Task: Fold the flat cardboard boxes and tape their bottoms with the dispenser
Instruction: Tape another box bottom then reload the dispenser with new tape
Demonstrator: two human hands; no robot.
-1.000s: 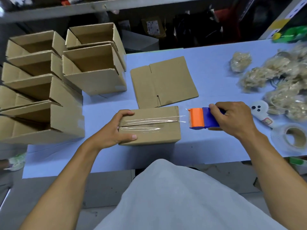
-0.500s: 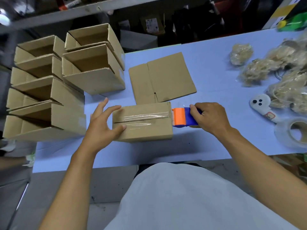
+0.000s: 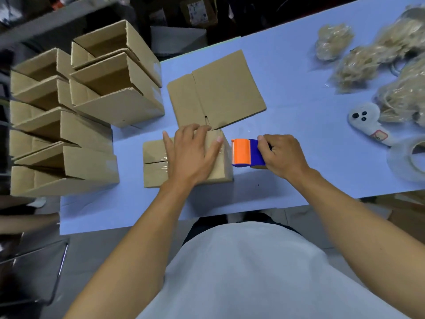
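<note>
Head view, nearest first: my left hand (image 3: 192, 155) lies flat with fingers spread on the upturned bottom of the box (image 3: 156, 166) I'm taping, near the front of the surface (image 3: 299, 125). I'm pressing the clear strip down over the seam. Just right of the box my right hand (image 3: 281, 155) is wrapped round the blue-and-orange dispenser (image 3: 245, 153), its orange end close beside the box's right edge — whether the tape is already cut I cannot tell. I judge this the smoothing step at the end of taping one bottom. The next move calls for freeing the dispenser, setting this box with the finished ones, then reaching for the flat cardboard (image 3: 216, 93) lying just beyond it.

To the left stand the folded boxes (image 3: 92, 125), open-topped, in close rows. Far right lie clear bags of pale stuffing (image 3: 358, 67), a small white ghost-shaped toy (image 3: 365, 116) and a spare tape roll (image 3: 411, 157) at the right edge. Beyond the surface are dim shelves and clutter.
</note>
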